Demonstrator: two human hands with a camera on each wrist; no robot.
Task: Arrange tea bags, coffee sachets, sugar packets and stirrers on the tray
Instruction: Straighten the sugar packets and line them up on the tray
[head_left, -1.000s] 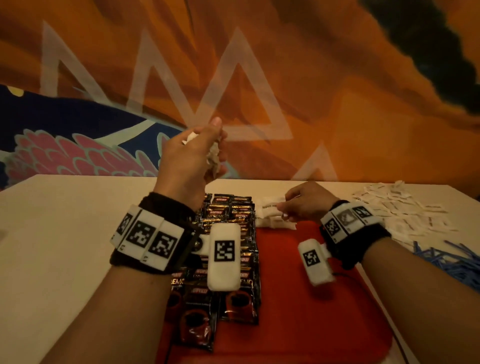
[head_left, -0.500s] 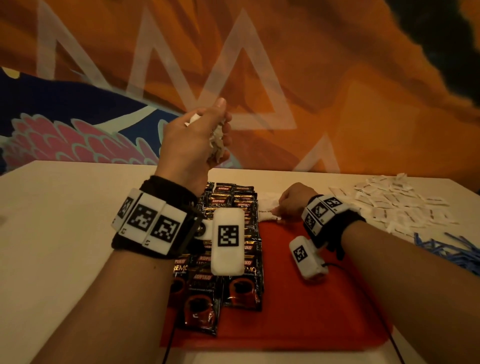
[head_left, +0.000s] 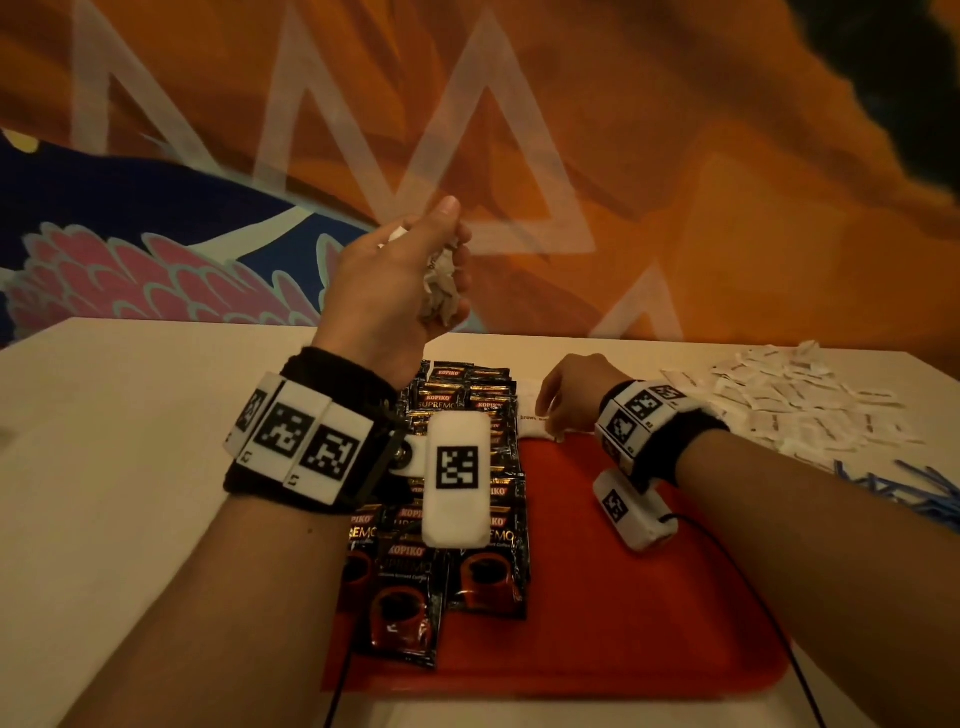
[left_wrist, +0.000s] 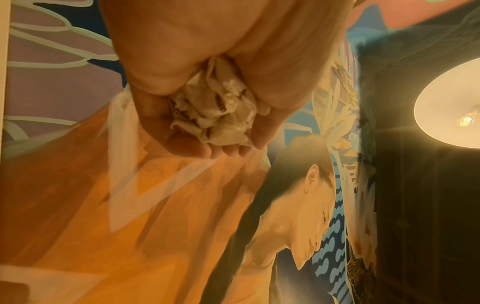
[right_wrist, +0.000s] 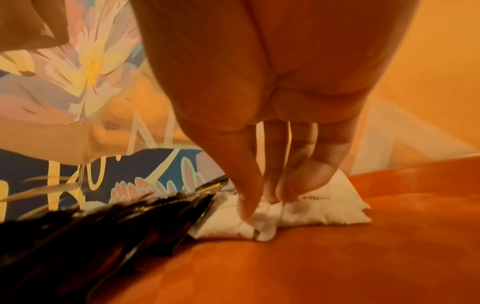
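- We noted the left hand (head_left: 395, 291) raised well above the desk (head_left: 130, 467), fingers curled round a crumpled bunch of white sugar packets (left_wrist: 218, 109); we judged it served as a held supply so the other hand could lay packets down 1 at a time.
- The left forearm was angled upward, palm turned toward the wall, thumb at the top of the fist.
- The right hand (head_left: 571, 400) was low at the far edge of the red tray (head_left: 649, 623), wrist bent down, thumb and fingertips (right_wrist: 306, 179) pinching a packet against the tray surface.
- 2 white packets on the tray (right_wrist: 311, 211) lay touching each other, just beside the dark coffee sachets (head_left: 467, 519); we judged they were set there to begin a sugar row next to the coffee.
- The coffee sachets overlapped in columns on the left part of the tray; the rest of the red surface was bare.
- A loose heap of white packets (head_left: 789, 405) lay on the desk to the right of the tray, and blue stirrers (head_left: 904, 493) nearer the right edge, both off the tray.
- We could not identify any tea bags.
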